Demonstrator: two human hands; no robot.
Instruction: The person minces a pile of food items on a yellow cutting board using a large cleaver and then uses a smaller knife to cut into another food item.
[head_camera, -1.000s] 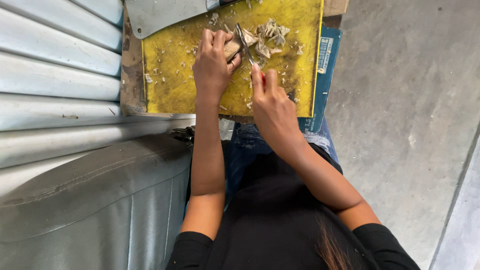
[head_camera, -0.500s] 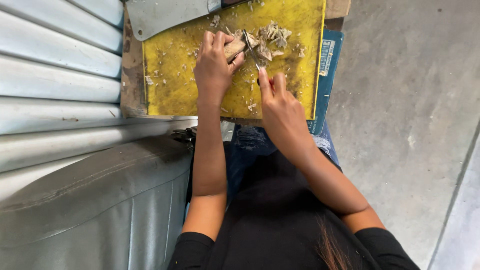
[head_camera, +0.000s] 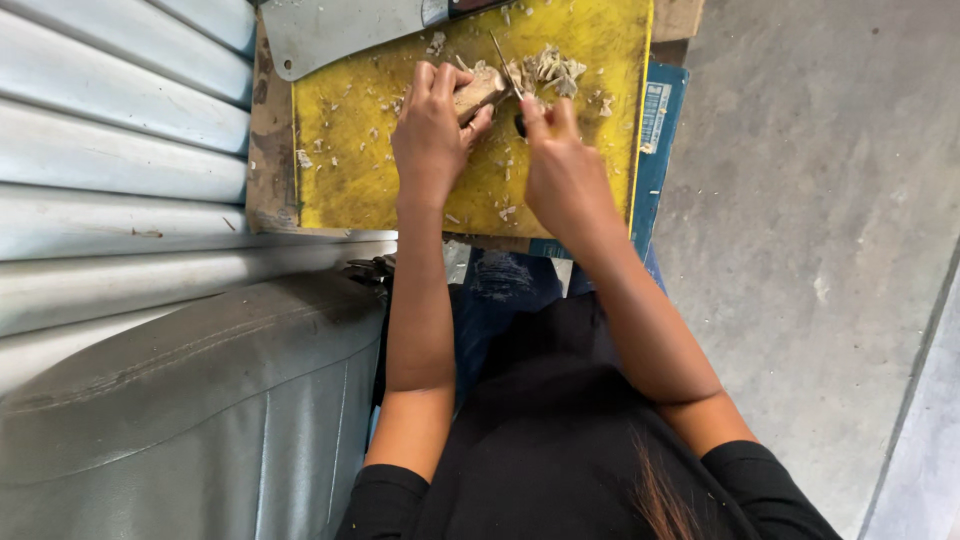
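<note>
The right hand (head_camera: 565, 175), gripping a knife (head_camera: 503, 62), has drawn back towards the cutting board (head_camera: 350, 170)'s near edge; the left hand (head_camera: 432, 135) still pinches the pale chunk (head_camera: 478, 90); trimming goes on.

I see a pale brown root chunk (head_camera: 480, 88) at the top centre of the frame, lying on the yellow board, gripped at its near end. Just right of it, a thin knife blade (head_camera: 503, 65) stands tilted, its tip pointing up-frame, touching the chunk's right side.
</note>
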